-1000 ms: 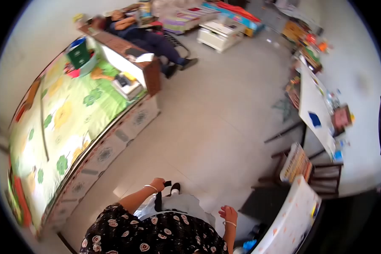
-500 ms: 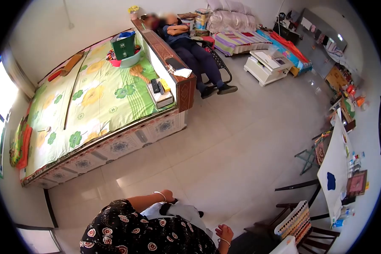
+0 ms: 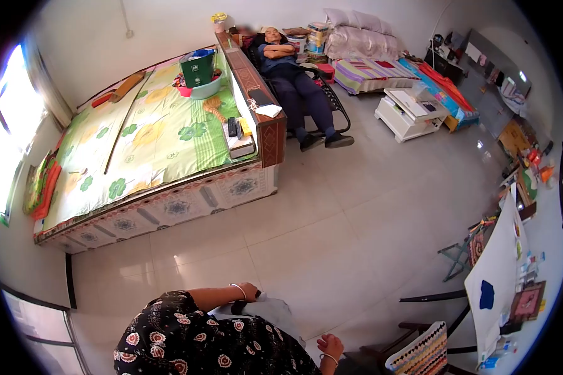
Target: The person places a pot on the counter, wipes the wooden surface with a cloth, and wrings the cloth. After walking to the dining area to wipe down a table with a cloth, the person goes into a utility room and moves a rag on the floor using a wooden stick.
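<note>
My left hand (image 3: 249,291), with a white bracelet at the wrist, is closed in front of my body on a small black object (image 3: 259,294), of which only an edge shows. Black material hangs just below it against my grey trousers (image 3: 272,311). Lower and to the right is my right hand (image 3: 330,345), empty, its fingers loosely bent and apart, with a bracelet on that wrist too. It touches nothing; the nearest thing is the chair with a crocheted cover (image 3: 419,350) to its right.
A raised bed (image 3: 162,134) with a green floral sheet is at left, holding a basin (image 3: 206,90) and a green bag (image 3: 197,70). Beyond its brown-topped partition (image 3: 272,134) a person (image 3: 300,94) reclines. A white low table (image 3: 406,119) stands behind; a white-covered table (image 3: 481,281) is at right.
The view has swung right and steadied, so the reclining person and window show more clearly. My left hand still holds the black object; my right hand stays low beside my body.
</note>
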`<state>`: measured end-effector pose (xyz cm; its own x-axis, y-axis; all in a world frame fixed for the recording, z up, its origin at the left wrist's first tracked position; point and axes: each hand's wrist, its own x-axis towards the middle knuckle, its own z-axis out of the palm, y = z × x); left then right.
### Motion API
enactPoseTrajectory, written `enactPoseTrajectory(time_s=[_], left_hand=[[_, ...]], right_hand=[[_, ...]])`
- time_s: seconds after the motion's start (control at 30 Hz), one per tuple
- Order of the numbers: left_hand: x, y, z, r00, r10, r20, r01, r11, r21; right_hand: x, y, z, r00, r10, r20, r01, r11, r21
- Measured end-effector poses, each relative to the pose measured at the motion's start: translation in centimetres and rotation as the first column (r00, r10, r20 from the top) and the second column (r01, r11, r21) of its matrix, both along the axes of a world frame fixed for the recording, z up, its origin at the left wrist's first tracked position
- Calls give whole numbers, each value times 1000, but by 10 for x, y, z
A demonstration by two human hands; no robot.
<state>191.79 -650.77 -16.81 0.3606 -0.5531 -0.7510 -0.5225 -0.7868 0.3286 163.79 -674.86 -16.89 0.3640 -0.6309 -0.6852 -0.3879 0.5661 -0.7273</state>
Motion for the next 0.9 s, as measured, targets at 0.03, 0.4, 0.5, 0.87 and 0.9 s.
enactPoseTrajectory(time_s=[0.03,0.4,0.5,0.87,0.9], left_hand=[[-2,-6,16,998,61,6,-61,998,3],[37,-57,-43,927,354,124,-336,931,-142],[65,-87,-50,930,355,98,-343,932,-118],[174,-155,-57,823,550,142,-500,820,-278],[179,-157,-55,805,575,148,-519,803,-293]], right_hand=[[3,-5,-1,1000,6,-5,-6,1000,5],[38,-74,4,998,65,8,-65,998,-19],[52,-94,16,997,67,-32,-68,997,-29],[115,-155,14,987,153,-57,-158,983,-97],[109,-157,-8,982,191,-8,-190,967,-170]])
